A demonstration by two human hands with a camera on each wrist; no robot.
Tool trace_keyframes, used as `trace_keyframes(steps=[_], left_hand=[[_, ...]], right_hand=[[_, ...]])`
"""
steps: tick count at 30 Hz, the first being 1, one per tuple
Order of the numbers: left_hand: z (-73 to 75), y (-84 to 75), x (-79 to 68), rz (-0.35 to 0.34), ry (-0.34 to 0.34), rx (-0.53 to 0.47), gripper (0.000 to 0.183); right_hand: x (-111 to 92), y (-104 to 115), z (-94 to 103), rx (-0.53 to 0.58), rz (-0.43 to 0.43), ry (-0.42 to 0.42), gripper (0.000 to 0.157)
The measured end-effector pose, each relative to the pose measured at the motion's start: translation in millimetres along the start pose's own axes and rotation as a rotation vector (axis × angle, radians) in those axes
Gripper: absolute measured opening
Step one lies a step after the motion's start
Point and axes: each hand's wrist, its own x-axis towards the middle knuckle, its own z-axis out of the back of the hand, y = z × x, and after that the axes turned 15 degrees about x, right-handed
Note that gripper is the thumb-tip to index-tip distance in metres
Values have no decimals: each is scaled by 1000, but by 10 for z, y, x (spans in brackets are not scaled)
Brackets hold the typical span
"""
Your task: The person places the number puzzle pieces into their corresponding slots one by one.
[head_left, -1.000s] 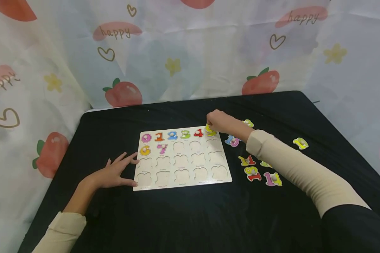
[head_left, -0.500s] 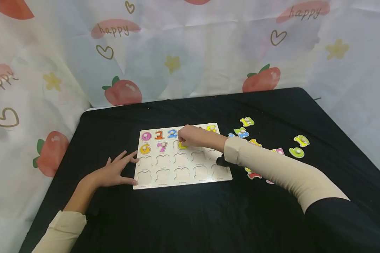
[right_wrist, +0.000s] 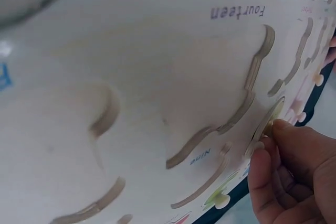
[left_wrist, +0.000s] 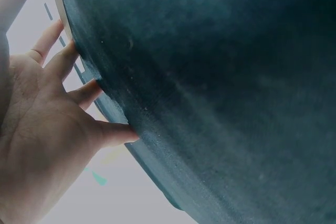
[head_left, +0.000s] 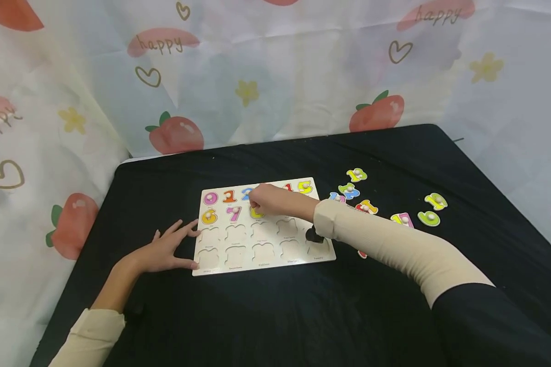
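Note:
A pale wooden number puzzle board (head_left: 250, 260) lies on the black-covered table. My right hand (head_left: 267, 200) pinches a yellow number puzzle piece (head_left: 256, 214) over the third recess of the second row, its digit mostly covered. In the right wrist view the thumb and forefinger grip this piece (right_wrist: 277, 109), which stands tilted against the board. My left hand (head_left: 160, 252) spreads its fingers, with fingertips and thumb at the board's left edge. Pieces 0 (head_left: 210, 198), 1 (head_left: 229, 197), 6 (head_left: 208, 216), 7 (head_left: 233, 213) and 5 (head_left: 305, 187) sit in recesses.
Several loose number pieces lie right of the board, among them a green-yellow one (head_left: 356, 175), a green one (head_left: 429, 218) and a pink-yellow one (head_left: 401, 219). My right forearm passes over some. A printed curtain (head_left: 275, 76) hangs behind the table.
My right hand has moved left from the 5 at the board's top right corner, bringing the yellow piece to the second row's third recess. My left hand stays at the board's edge.

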Motion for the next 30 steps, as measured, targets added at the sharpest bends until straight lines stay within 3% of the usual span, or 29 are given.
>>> trace_keyframes(steps=[9,18,25,30], left_hand=[[-14,13,-3,-5,-10,-7,97],[-27,16,8,3,-7,6,98],[-28,15,12,8,0,-1,101],[-5,5,-12,7,-1,-8,100]], right_hand=[[-34,-39,-35,68,-17,-21,9],[-47,-12,-64,29,-55,-42,7],[-61,-32,-58,86,-55,-41,8],[-22,-21,-67,57,-52,-32,5]])
